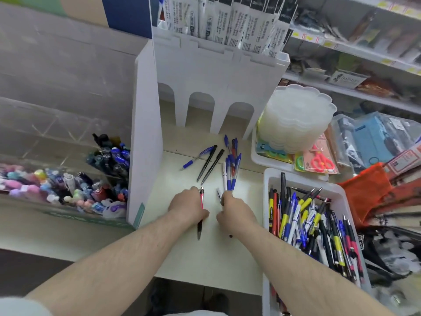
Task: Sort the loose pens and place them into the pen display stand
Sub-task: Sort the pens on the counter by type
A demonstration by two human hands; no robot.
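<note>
left hand [189, 207] grips a red-and-black pen [201, 213] upright over the counter [180, 258] | right hand [235, 212] clutches a bunch of blue-and-white pens [230, 176]; possibly a darker pen too, blurred | loose pens [210, 163] lie ahead; more fill the white tray [268, 179] at right | white display stand [216, 87] behind; arched slots

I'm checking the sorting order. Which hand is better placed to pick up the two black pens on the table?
Left hand: the two black pens lie nearer it, and it holds one pen; the right hand holds a blue-capped bundle.
</note>
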